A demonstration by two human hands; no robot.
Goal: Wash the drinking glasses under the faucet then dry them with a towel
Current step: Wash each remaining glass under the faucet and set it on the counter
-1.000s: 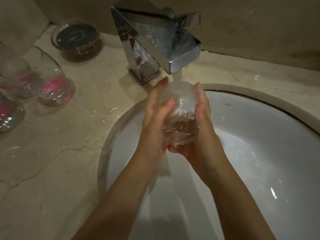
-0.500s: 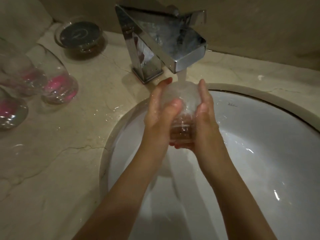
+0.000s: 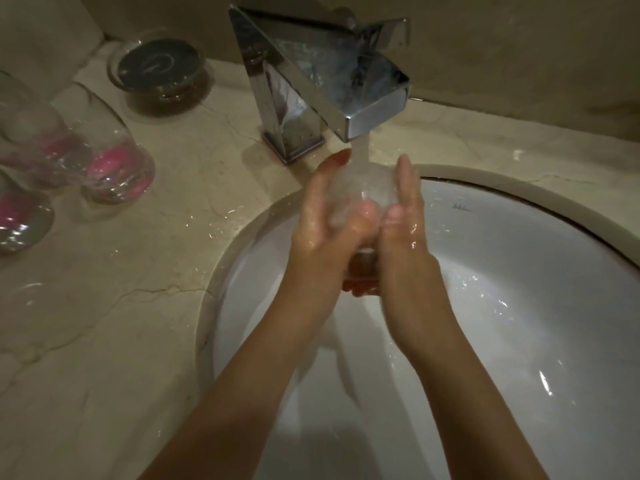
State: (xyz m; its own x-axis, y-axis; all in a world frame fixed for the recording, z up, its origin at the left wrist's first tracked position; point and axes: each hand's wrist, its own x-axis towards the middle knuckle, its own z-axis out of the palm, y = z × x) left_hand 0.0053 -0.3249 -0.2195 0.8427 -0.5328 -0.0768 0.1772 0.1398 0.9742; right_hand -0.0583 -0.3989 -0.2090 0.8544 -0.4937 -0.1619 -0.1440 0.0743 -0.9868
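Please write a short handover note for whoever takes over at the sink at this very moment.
Left hand: wrapped round the clear drinking glass, thumb across its front.
Right hand: holds the glass's other side, fingers fairly straight.
The glass is over the white basin, under the running chrome faucet.
Three clear glasses with pink inside wait on the beige marble counter, left.
Done: rinsing is under way.
Left: finish this glass, wash the others, towel-dry all. No towel is in view.
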